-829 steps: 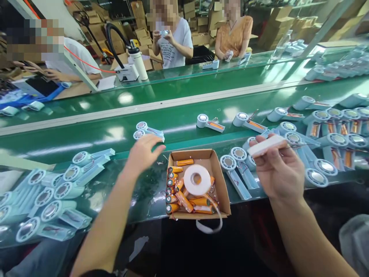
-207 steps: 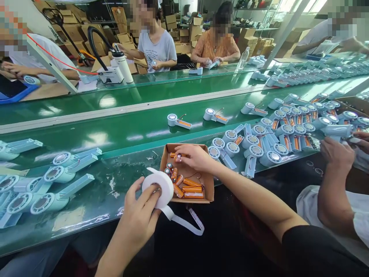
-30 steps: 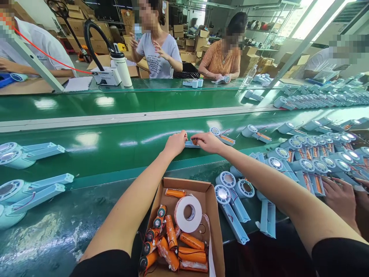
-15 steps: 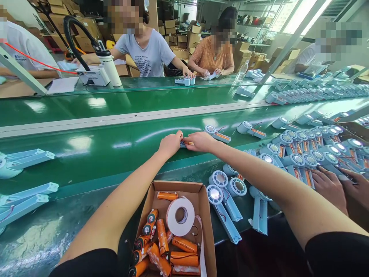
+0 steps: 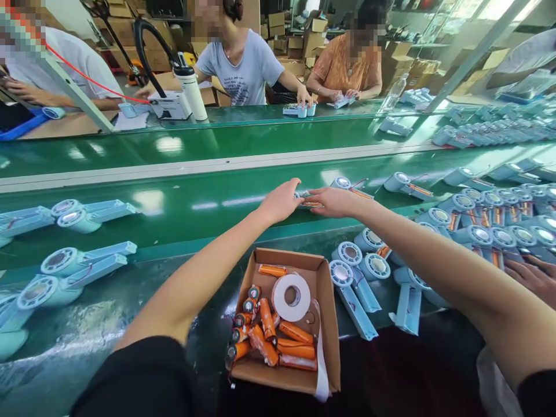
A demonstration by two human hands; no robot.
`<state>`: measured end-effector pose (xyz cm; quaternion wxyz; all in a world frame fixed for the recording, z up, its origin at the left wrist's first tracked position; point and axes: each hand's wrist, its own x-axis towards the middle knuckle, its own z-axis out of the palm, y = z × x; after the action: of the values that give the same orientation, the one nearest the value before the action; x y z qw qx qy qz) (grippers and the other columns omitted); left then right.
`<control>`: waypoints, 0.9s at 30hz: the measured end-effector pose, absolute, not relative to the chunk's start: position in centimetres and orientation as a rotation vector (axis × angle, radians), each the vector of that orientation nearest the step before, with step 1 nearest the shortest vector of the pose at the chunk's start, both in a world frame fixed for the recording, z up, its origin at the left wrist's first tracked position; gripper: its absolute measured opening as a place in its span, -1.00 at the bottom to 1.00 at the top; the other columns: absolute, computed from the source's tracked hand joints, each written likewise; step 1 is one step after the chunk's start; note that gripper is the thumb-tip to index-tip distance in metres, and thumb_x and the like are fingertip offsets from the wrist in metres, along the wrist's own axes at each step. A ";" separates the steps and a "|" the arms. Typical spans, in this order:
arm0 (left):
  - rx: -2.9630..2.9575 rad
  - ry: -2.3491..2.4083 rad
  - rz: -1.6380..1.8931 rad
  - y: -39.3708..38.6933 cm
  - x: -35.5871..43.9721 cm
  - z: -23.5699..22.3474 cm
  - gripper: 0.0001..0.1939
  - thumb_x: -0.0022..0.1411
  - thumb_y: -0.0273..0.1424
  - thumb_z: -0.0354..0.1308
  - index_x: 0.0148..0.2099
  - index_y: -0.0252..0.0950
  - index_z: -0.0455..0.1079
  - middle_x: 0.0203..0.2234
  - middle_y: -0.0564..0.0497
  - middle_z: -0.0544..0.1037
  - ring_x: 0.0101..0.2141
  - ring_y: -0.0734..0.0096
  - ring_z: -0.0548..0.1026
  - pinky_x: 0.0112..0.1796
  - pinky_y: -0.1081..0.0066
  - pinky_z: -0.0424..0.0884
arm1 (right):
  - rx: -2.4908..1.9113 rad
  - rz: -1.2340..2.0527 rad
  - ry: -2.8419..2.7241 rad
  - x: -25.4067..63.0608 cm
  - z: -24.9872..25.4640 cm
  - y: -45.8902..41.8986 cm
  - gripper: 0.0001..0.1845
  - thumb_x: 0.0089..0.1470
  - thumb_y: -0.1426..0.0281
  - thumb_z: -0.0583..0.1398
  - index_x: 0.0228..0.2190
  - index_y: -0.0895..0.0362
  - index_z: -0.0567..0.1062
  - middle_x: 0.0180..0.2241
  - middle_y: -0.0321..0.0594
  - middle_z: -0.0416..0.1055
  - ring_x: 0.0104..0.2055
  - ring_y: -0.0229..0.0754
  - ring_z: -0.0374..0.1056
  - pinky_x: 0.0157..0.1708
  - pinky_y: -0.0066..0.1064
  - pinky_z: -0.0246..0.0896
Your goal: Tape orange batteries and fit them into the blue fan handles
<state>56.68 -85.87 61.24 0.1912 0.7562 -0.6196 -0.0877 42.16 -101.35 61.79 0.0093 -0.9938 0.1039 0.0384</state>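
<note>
Over the green belt, my left hand [image 5: 281, 201] is closed, with thumb and fingers on the near end of a pale blue handheld fan housing [image 5: 300, 197]. My right hand [image 5: 334, 202] lies along the same housing, its fingers extended over an orange battery [image 5: 313, 204] in the handle. Fingers cover most of this piece, and its fan head cannot be made out. Just behind my right hand sits another fan housing [image 5: 341, 183] with an orange battery. Below my arms, a cardboard box [image 5: 332, 324] holds several orange batteries [image 5: 296, 348] and a white tape roll [image 5: 278, 298].
Many fan housings [image 5: 480, 235] crowd the right side, where a co-worker's hand [image 5: 532, 275] rests. Several more housings [image 5: 39, 291] lie at left. Loose ones [image 5: 347, 253] sit beside the box. Across the belt, people work near a white bottle [image 5: 193, 95] and a slanted metal post [image 5: 471, 55].
The view has swung left, so most things appear farther right, and more housings show at left. My hands remain together at the housing; my right fingers look straighter over the battery.
</note>
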 end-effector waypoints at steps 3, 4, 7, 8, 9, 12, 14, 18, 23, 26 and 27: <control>1.920 -1.990 -0.358 -78.4 53.4 62.2 -0.80 0.45 -0.26 0.26 0.03 -0.23 0.51 -0.04 -0.03 0.66 -0.03 0.31 0.56 0.00 0.37 0.38 | -2.982 0.008 0.351 35.7 62.9 -98.5 -0.68 0.42 0.38 0.18 0.05 0.13 0.67 0.00 -0.06 0.69 -0.01 -0.11 0.59 0.02 -0.35 0.39; 1.854 -2.131 -0.428 -76.0 52.2 62.0 -0.82 0.39 -0.22 0.32 -0.08 -0.20 0.55 -0.15 0.02 0.68 -0.12 0.31 0.57 -0.06 0.36 0.39 | -2.915 -0.028 0.344 33.7 63.0 -97.1 -0.70 0.44 0.32 0.18 -0.06 0.13 0.71 -0.15 -0.11 0.72 -0.16 -0.15 0.60 -0.10 -0.38 0.39; 1.916 -2.460 -0.401 -71.6 48.9 60.4 -0.77 0.31 -0.18 0.39 -0.11 -0.22 0.61 -0.13 -0.07 0.68 -0.09 0.15 0.58 -0.09 0.23 0.42 | -2.747 -0.100 0.219 30.0 62.1 -92.3 -0.60 0.40 0.16 0.24 -0.38 0.11 0.69 -0.50 -0.24 0.59 -0.46 -0.24 0.44 -0.36 -0.41 0.24; 1.991 -2.503 -0.336 -71.0 48.0 59.8 -0.74 0.30 -0.18 0.39 -0.09 -0.24 0.62 -0.07 -0.13 0.67 -0.02 0.08 0.56 -0.06 0.18 0.43 | -2.733 -0.094 0.172 29.5 61.5 -90.8 -0.58 0.40 0.15 0.24 -0.41 0.12 0.68 -0.50 -0.24 0.57 -0.45 -0.23 0.43 -0.36 -0.40 0.21; 2.062 -2.514 -0.268 -70.9 47.2 59.4 -0.72 0.29 -0.18 0.40 -0.07 -0.26 0.63 -0.02 -0.18 0.65 0.03 0.01 0.54 -0.03 0.14 0.43 | -2.751 -0.064 0.137 29.2 61.0 -89.4 -0.60 0.40 0.15 0.24 -0.38 0.12 0.69 -0.46 -0.21 0.58 -0.40 -0.21 0.44 -0.33 -0.39 0.22; 2.136 -2.521 -0.114 -71.0 45.8 59.1 -0.76 0.27 -0.25 0.36 -0.12 -0.30 0.65 0.02 -0.24 0.63 0.07 -0.09 0.52 0.03 0.04 0.43 | -2.881 0.059 0.159 28.8 59.9 -85.8 -0.61 0.34 0.07 0.29 -0.19 0.14 0.73 -0.20 -0.04 0.62 -0.13 -0.04 0.50 -0.14 -0.28 0.30; 2.144 -2.512 -0.037 -70.5 45.8 59.6 -0.80 0.29 -0.35 0.29 -0.11 -0.33 0.65 0.00 -0.27 0.63 0.07 -0.12 0.52 0.08 -0.02 0.42 | -2.958 0.100 0.269 28.1 59.6 -83.9 -0.50 0.26 -0.03 0.32 -0.17 0.17 0.74 -0.07 0.07 0.59 0.03 0.12 0.45 -0.04 -0.14 0.32; 1.976 -2.330 0.330 -66.7 47.2 60.8 -0.71 0.40 -0.33 0.15 -0.01 -0.38 0.60 -0.03 -0.27 0.63 0.15 -0.18 0.46 0.21 -0.16 0.37 | -2.837 -0.036 0.391 26.0 60.0 -81.1 -0.66 0.29 0.13 0.32 -0.30 0.13 0.74 0.03 0.05 0.59 0.07 0.16 0.42 -0.01 -0.04 0.30; 1.807 -2.063 0.680 -60.5 47.8 61.7 -0.75 0.35 -0.38 0.18 0.02 -0.34 0.54 0.00 -0.26 0.61 0.38 -0.35 0.24 0.21 -0.17 0.46 | -2.243 -0.191 0.140 25.3 61.4 -78.7 -0.73 0.37 0.19 0.25 -0.12 0.10 0.66 -0.16 -0.12 0.67 -0.20 -0.13 0.50 -0.08 -0.25 0.36; 1.770 -2.052 0.708 -57.9 47.0 62.0 -0.69 0.26 -0.43 0.27 0.06 -0.31 0.51 -0.02 -0.24 0.61 0.48 -0.48 0.02 0.15 -0.16 0.54 | -1.936 -0.080 0.222 26.4 62.1 -77.6 -0.47 0.22 -0.02 0.35 0.00 0.12 0.59 -0.25 -0.22 0.66 -0.38 -0.22 0.45 -0.34 -0.40 0.33; 1.759 -2.051 0.706 -57.2 46.8 62.0 -0.67 0.24 -0.44 0.28 0.07 -0.30 0.50 -0.04 -0.24 0.61 0.49 -0.48 0.01 0.14 -0.15 0.56 | -1.873 0.012 0.153 26.9 62.3 -77.3 -0.49 0.22 -0.05 0.34 -0.07 0.12 0.61 -0.34 -0.28 0.62 -0.43 -0.25 0.42 -0.41 -0.44 0.27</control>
<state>46.84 -57.23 61.96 0.1735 0.6202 -0.7234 0.2490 26.91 -77.34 62.27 0.5900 -0.8047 0.0656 0.0050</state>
